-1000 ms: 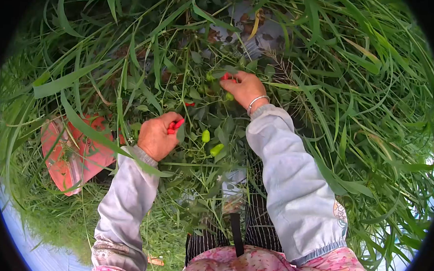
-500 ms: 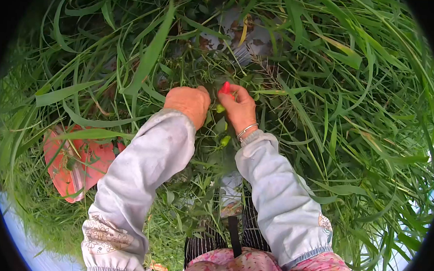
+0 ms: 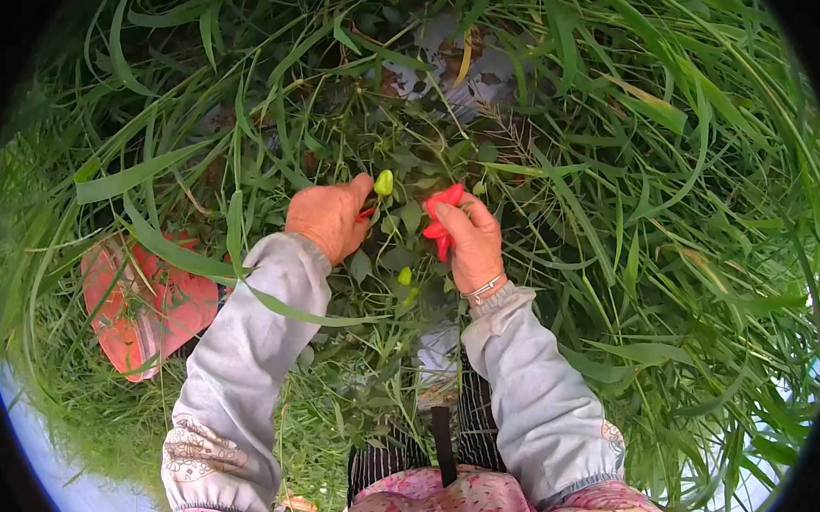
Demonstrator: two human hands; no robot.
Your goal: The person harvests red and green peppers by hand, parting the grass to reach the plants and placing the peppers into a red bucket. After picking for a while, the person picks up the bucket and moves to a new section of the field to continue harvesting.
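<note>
Among tall grass [image 3: 618, 174], a person bends over a low pepper plant [image 3: 401, 256]. The right hand [image 3: 471, 245] is closed around several red peppers [image 3: 442, 216], fingers curled tight. The left hand [image 3: 327, 219] is also curled shut, a red sliver [image 3: 365, 213] showing in its grip, its fingertips touching a green pepper [image 3: 384, 181] on the plant. Picking looks under way; another pick would need a free pinch at a stem. A red bag [image 3: 138, 307] lies to the left.
</note>
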